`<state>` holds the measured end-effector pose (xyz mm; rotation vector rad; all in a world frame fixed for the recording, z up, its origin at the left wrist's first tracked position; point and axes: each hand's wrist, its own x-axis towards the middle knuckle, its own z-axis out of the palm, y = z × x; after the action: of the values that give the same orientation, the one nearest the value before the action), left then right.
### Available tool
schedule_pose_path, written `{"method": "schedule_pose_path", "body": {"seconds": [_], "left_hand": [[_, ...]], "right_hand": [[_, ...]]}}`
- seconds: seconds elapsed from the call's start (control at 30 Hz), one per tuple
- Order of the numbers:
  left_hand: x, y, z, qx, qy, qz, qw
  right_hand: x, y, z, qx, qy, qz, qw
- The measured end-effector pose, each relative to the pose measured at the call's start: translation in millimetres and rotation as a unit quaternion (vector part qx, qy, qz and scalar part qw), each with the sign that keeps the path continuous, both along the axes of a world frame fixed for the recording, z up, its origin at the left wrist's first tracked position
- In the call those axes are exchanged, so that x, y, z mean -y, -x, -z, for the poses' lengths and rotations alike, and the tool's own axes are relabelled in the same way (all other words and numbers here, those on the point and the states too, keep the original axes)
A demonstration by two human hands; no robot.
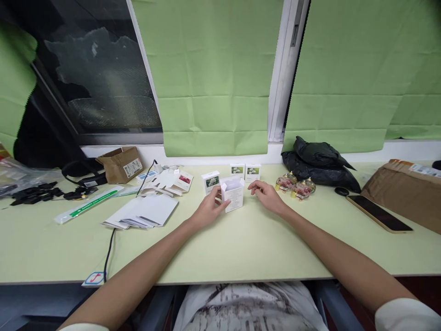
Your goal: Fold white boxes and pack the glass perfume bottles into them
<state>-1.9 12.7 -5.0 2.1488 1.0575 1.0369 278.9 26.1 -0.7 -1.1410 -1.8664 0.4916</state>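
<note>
My left hand grips a small white cardboard box from its left side, thumb on the front face. The box stands upright with its top flaps up, and fine print covers its front. To the right of it, my right hand hangs with loosely bent fingers, holding nothing I can see. Behind the open box are white boxes with flower pictures: one at the left and two side by side, the nearer left and the right. Glass bottles with pink contents rest beyond my right hand.
Flattened white cartons lie at left, near unfolded ones and a brown box. A black cable crosses the table edge. Rightward are a black bag, a phone and a large brown parcel.
</note>
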Motion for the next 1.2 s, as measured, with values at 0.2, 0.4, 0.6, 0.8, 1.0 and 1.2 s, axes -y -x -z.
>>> {"method": "schedule_pose_path", "body": {"seconds": [0.2,0.4,0.6,0.8,1.0,1.2], "left_hand": [[-0.4,-0.2,0.6,0.002,-0.001,0.0,1.0],[-1.6,0.4,2.1,0.006,-0.004,-0.002,1.0],[0.1,0.5,-0.2,0.003,0.004,-0.005,1.0],[1.1,0.1,-2.0,-0.001,0.006,-0.007,1.0],[1.1,0.6,-1.7,-0.003,0.003,-0.009,1.0],[-0.5,1.3,-0.9,-0.002,0.0,-0.012,1.0]], "right_hand": [[-11.9,-18.2,3.4,0.169,-0.068,0.069,0.981],[-26.4,-50.4,14.9,0.344,-0.021,-0.051,0.937],[-24.0,-46.0,16.7,0.369,-0.013,-0.035,0.928],[-16.0,-38.3,10.0,0.379,-0.012,-0.041,0.925],[-10.9,-36.1,4.4,0.38,-0.015,-0.072,0.922],[-6.6,-33.3,-8.0,0.332,-0.053,-0.106,0.936]]}}
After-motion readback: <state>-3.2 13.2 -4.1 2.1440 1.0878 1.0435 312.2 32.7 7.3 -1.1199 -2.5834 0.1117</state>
